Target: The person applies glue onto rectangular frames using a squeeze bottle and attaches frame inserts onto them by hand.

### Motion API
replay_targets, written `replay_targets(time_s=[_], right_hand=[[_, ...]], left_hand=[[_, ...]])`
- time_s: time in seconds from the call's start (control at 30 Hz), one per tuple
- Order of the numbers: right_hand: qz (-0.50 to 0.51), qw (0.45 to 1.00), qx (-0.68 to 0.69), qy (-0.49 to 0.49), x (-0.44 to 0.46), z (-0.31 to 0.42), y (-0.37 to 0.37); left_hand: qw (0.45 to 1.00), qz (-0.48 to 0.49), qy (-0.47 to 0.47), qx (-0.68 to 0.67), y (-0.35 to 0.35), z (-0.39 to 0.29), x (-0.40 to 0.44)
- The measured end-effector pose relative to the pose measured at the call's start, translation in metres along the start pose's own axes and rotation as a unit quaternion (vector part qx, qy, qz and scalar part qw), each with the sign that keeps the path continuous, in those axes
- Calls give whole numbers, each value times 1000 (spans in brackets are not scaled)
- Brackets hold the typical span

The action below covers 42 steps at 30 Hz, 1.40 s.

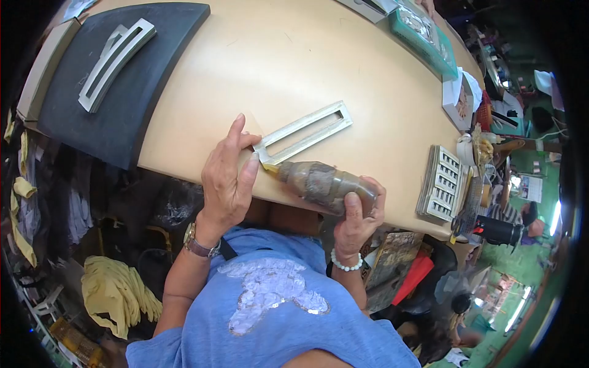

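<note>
Your right hand (pixel 362 211) is wrapped around the brown bottle (pixel 316 184), its yellow tip (pixel 270 168) at the 8 o'clock corner of the slotted frame (pixel 300 126). Your left hand (pixel 227 178) meets that end, some fingers raised; whether thumb and finger pinch it, I cannot tell. The frame lies on the table (pixel 374 80), near its 6 o'clock edge. From there, tabletop stretches broadly toward 12; a black board (pixel 110 132) bounds you at 10, a teal basket (pixel 420 52) at 2, stacked plates (pixel 443 181) at 4.

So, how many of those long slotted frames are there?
At least 2: one long frame on the table at the left hand, and another frame on the black board. More may be hidden beneath that one.
</note>
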State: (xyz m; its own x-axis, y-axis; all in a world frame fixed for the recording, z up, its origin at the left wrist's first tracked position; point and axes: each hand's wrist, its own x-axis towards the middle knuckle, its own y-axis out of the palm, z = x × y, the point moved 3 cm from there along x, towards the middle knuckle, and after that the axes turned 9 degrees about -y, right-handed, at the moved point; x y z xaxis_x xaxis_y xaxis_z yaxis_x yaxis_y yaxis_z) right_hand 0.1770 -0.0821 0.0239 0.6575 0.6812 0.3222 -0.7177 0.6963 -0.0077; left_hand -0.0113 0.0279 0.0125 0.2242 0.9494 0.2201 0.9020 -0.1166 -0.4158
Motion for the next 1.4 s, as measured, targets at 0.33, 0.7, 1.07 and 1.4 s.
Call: replay_targets(time_s=[0.33,0.7,1.07,1.4], right_hand=[[-10,899,399,180,72,-22,-48],[32,806,-489,-332,131,15,13],[227,898,-347,-144,114,-17,38],[231,947,-223,9,128,-8,30]], left_hand=[[999,15,-43,-13,3,0,-1],[999,-1,-14,46,5,-1,0],[999,-9,-10,29,6,-2,0],[999,2,-19,30,6,-4,0]])
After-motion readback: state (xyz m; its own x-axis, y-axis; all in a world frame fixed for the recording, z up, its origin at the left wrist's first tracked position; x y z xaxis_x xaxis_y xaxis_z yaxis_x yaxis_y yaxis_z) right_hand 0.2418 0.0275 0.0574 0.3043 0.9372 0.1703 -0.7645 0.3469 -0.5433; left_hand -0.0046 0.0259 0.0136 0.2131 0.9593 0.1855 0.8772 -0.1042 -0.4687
